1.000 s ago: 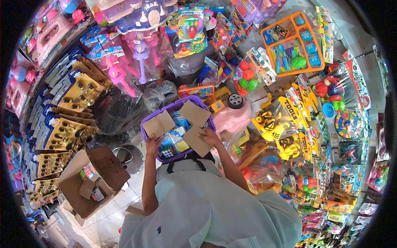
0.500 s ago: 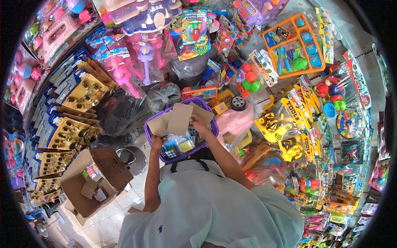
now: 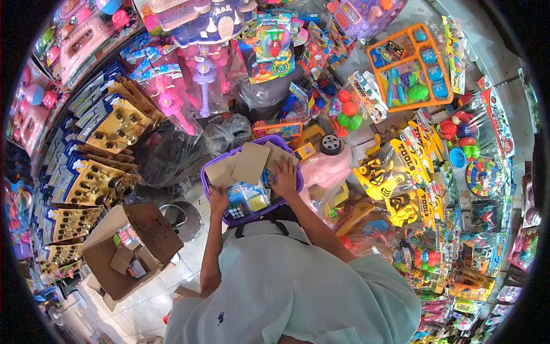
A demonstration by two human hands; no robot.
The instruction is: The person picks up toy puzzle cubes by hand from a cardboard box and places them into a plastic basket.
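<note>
Head view, looking down over the person's pale shirt (image 3: 286, 286) at a toy stall.

A purple basket (image 3: 296, 171) sits directly in front of the chest, close against the stacked goods. Brown cardboard flaps (image 3: 251, 162) stand open over its top. One leans toward the left rim, one rises in the centre and one lies at the right. Between and below them, boxed puzzle cubes (image 3: 246, 199) fill the basket's near half.

The left hand (image 3: 217, 198) is at the near-left rim, just under the left flap. Its fingers are curled inward, but it cannot be told whether they close on the rim or on the card. The right hand (image 3: 285, 176) lies palm down on the right flap, fingers extended and slightly spread, gripping nothing.

Surroundings:
- A pink ride-on toy (image 3: 326, 164) with a black wheel (image 3: 331, 144) touches the basket's right side.
- Yellow tool sets (image 3: 401, 172) hang further right, below an orange tray set (image 3: 408, 63).
- A black plastic bag (image 3: 166, 155) and a clear knotted bag (image 3: 226, 133) lie to the basket's left and behind it.
- An open cardboard carton (image 3: 152, 226) stands on the tiled floor (image 3: 143, 309) at lower left, well apart from the basket.
</note>
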